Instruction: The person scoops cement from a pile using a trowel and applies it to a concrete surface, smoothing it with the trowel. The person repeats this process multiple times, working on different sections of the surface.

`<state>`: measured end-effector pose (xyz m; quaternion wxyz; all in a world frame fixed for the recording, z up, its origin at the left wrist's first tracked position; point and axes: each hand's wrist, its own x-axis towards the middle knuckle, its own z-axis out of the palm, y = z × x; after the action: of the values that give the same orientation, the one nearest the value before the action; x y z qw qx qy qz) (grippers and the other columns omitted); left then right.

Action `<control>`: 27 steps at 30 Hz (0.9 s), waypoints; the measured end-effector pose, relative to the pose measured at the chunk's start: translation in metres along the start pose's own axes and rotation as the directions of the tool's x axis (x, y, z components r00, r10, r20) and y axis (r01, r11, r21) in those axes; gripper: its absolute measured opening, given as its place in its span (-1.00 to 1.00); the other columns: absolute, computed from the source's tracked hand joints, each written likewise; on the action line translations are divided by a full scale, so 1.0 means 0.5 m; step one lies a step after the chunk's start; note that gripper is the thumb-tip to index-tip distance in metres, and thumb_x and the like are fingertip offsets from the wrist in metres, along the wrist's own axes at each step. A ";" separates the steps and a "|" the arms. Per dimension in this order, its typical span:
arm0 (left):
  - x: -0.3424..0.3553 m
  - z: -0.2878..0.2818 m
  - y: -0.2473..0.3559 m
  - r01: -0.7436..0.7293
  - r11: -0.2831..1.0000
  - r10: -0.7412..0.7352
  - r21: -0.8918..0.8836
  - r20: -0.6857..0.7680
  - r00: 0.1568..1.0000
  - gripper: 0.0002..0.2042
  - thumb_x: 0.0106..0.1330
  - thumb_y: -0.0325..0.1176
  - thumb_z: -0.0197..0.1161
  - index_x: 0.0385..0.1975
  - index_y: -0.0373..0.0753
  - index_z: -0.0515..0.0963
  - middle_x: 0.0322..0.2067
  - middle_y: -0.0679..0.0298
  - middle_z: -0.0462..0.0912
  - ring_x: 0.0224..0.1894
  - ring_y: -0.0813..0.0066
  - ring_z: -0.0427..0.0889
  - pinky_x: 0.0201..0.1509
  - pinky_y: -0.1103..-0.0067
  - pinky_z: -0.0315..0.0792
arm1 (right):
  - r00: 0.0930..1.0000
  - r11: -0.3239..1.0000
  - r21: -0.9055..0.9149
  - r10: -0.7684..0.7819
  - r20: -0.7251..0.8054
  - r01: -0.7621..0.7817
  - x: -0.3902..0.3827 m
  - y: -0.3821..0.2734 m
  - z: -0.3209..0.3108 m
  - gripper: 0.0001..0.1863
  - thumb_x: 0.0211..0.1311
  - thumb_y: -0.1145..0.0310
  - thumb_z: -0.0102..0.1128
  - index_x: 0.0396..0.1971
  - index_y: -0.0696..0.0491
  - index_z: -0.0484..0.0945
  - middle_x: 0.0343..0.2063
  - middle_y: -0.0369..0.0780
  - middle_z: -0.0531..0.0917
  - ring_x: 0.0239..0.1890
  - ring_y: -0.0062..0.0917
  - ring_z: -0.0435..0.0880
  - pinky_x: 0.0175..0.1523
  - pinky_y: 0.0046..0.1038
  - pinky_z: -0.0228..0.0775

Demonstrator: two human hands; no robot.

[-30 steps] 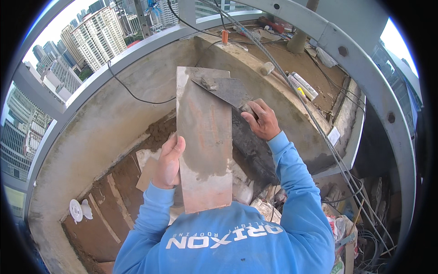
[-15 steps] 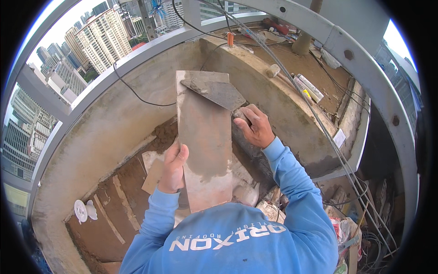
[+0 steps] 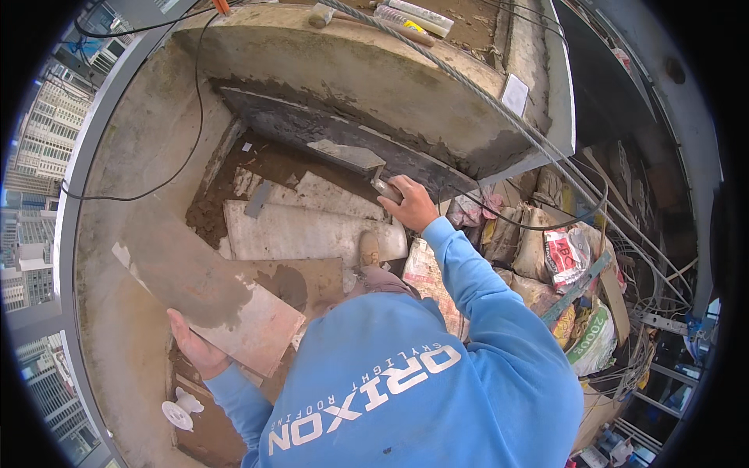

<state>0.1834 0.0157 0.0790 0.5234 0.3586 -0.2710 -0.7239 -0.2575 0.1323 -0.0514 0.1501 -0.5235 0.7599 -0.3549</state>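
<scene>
My left hand (image 3: 199,343) grips the edge of a long, pale tile (image 3: 269,324) with the thumb along its side; the other fingers are hidden. Wet grey mortar (image 3: 183,269) coats the tile's far part. My right hand (image 3: 411,204) is closed round the handle of a trowel (image 3: 347,154), its pointed blade toward the left. The blade is in front of a dark grey slab (image 3: 304,125) along the foot of the concrete wall; I cannot tell whether they touch. Grey mortar smears the wall above that slab.
Pale boards (image 3: 312,234) lie on the brown floor by my boot (image 3: 369,248). Bags (image 3: 566,257) and cables crowd the right side. A steel rope (image 3: 484,101) crosses diagonally. A mallet (image 3: 321,15) and tubes (image 3: 417,17) rest on the ledge. A white spool (image 3: 178,415) stands lower left.
The view has swung right and down. The tile has moved left and tilted in my left hand. My right hand has carried the trowel off the tile toward the slab at the wall.
</scene>
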 end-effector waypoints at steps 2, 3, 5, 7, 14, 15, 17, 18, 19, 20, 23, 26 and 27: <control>0.013 -0.060 -0.001 0.065 0.998 -0.065 -0.027 0.002 0.998 -0.48 0.55 -0.05 -0.11 0.33 -0.28 0.24 0.28 0.13 0.39 0.25 0.15 0.41 0.34 0.25 0.29 | 0.986 0.983 -0.089 0.163 0.046 -0.158 -0.053 0.098 0.012 -0.59 0.12 0.19 0.34 -0.12 0.12 0.51 -0.20 -0.04 0.60 -0.15 -0.06 0.62 -0.06 -0.18 0.47; 0.017 -0.059 -0.008 0.079 0.997 -0.080 -0.021 -0.026 0.996 -0.48 0.55 -0.04 -0.11 0.33 -0.28 0.24 0.28 0.13 0.39 0.25 0.15 0.41 0.34 0.25 0.29 | 0.969 0.964 -0.131 0.241 0.060 -0.232 -0.073 0.141 0.012 -0.59 0.12 0.18 0.33 -0.11 0.10 0.51 -0.18 -0.04 0.60 -0.13 -0.06 0.62 -0.04 -0.17 0.47; 0.028 -0.037 -0.014 0.104 0.995 -0.104 -0.001 -0.088 0.991 -0.47 0.55 -0.03 -0.11 0.33 -0.29 0.24 0.28 0.13 0.38 0.25 0.14 0.41 0.34 0.25 0.29 | 0.929 0.912 -0.236 0.362 0.077 -0.335 -0.105 0.245 0.011 -0.58 0.13 0.19 0.31 -0.06 0.06 0.48 -0.15 -0.02 0.60 -0.08 -0.04 0.60 0.00 -0.13 0.45; 0.039 -0.019 -0.022 0.144 0.988 -0.135 0.049 -0.150 0.979 -0.47 0.54 -0.02 -0.12 0.33 -0.29 0.25 0.28 0.13 0.38 0.25 0.14 0.41 0.34 0.25 0.29 | 0.914 0.873 -0.330 0.401 0.067 -0.359 -0.085 0.311 -0.010 -0.56 0.11 0.21 0.33 -0.05 0.10 0.49 -0.13 0.00 0.63 -0.09 -0.01 0.61 -0.01 -0.13 0.45; 0.103 0.041 -0.138 0.298 0.951 -0.262 0.083 -0.293 0.919 -0.46 0.54 -0.01 -0.11 0.32 -0.29 0.26 0.27 0.13 0.39 0.24 0.14 0.42 0.33 0.25 0.31 | 0.848 0.711 -0.586 0.524 0.074 -0.388 0.077 0.501 -0.051 -0.48 0.28 -0.01 0.14 0.12 0.00 0.47 -0.01 -0.04 0.62 0.04 -0.09 0.59 0.11 -0.10 0.43; 0.103 0.050 -0.155 0.317 0.946 -0.281 0.069 -0.313 0.907 -0.47 0.55 -0.02 -0.13 0.32 -0.28 0.25 0.26 0.14 0.40 0.22 0.17 0.44 0.31 0.28 0.33 | 0.825 0.689 -0.591 0.561 0.068 -0.420 0.094 0.521 -0.049 -0.47 0.29 -0.02 0.12 0.13 -0.01 0.47 0.00 -0.05 0.62 0.06 -0.11 0.58 0.13 -0.11 0.42; 0.101 0.063 -0.182 0.347 0.937 -0.314 0.036 -0.352 0.882 -0.48 0.56 -0.03 -0.16 0.33 -0.27 0.24 0.24 0.17 0.41 0.19 0.23 0.46 0.26 0.34 0.38 | 0.777 0.642 -0.602 0.627 0.056 -0.475 0.123 0.550 -0.039 -0.46 0.32 -0.05 0.09 0.16 -0.02 0.48 0.04 -0.08 0.62 0.10 -0.13 0.57 0.18 -0.12 0.40; 0.099 0.069 -0.189 0.362 0.932 -0.333 0.018 -0.354 0.874 -0.48 0.56 -0.03 -0.16 0.33 -0.27 0.23 0.24 0.17 0.41 0.20 0.22 0.46 0.27 0.33 0.37 | 0.736 0.612 -0.595 0.675 0.050 -0.521 0.132 0.566 -0.035 -0.44 0.34 -0.08 0.03 0.19 -0.05 0.48 0.10 -0.07 0.59 0.16 -0.16 0.54 0.23 -0.14 0.37; 0.098 0.073 -0.198 0.375 0.927 -0.353 -0.004 -0.352 0.867 -0.48 0.56 -0.03 -0.16 0.33 -0.26 0.23 0.25 0.17 0.40 0.21 0.22 0.45 0.28 0.32 0.37 | 0.704 0.597 -0.577 0.708 0.053 -0.557 0.134 0.591 -0.028 -0.42 0.34 -0.09 0.02 0.21 -0.03 0.47 0.12 -0.06 0.57 0.18 -0.14 0.52 0.25 -0.14 0.35; 0.096 0.075 -0.206 0.388 0.921 -0.372 -0.026 -0.349 0.860 -0.48 0.56 -0.03 -0.16 0.34 -0.26 0.23 0.25 0.17 0.39 0.22 0.21 0.45 0.28 0.31 0.36 | 0.671 0.580 -0.559 0.739 0.056 -0.592 0.131 0.613 -0.017 -0.40 0.34 -0.10 0.01 0.22 -0.01 0.45 0.14 -0.05 0.55 0.20 -0.13 0.50 0.26 -0.13 0.32; 0.085 0.078 -0.226 0.374 0.928 -0.344 0.000 -0.388 0.855 -0.48 0.56 -0.02 -0.16 0.35 -0.26 0.21 0.27 0.17 0.37 0.23 0.19 0.43 0.29 0.29 0.36 | 0.572 0.515 -0.515 0.818 0.057 -0.686 0.116 0.665 0.001 -0.37 0.35 -0.11 -0.05 0.22 0.03 0.44 0.17 -0.01 0.52 0.23 -0.09 0.46 0.29 -0.14 0.28; 0.088 0.068 -0.227 0.395 0.918 -0.363 0.006 -0.383 0.849 -0.48 0.56 -0.03 -0.17 0.35 -0.27 0.21 0.27 0.17 0.37 0.24 0.16 0.42 0.30 0.28 0.35 | 0.576 0.517 -0.496 0.817 0.042 -0.698 0.073 0.740 0.001 -0.39 0.37 -0.13 -0.11 0.18 0.04 0.48 0.14 0.02 0.54 0.21 -0.07 0.48 0.29 -0.14 0.29; 0.088 0.073 -0.227 0.381 0.925 -0.346 0.009 -0.400 0.849 -0.48 0.56 -0.03 -0.17 0.35 -0.27 0.21 0.27 0.16 0.37 0.24 0.16 0.42 0.30 0.28 0.35 | 0.601 0.536 -0.494 0.798 0.032 -0.685 0.072 0.743 -0.004 -0.39 0.38 -0.13 -0.13 0.15 0.04 0.49 0.12 0.03 0.55 0.20 -0.06 0.49 0.29 -0.14 0.30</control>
<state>0.0814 0.0090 0.0032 0.4040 0.5633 -0.1199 -0.7107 -0.5296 0.1748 -0.3036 0.2632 -0.2076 0.9421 -0.0079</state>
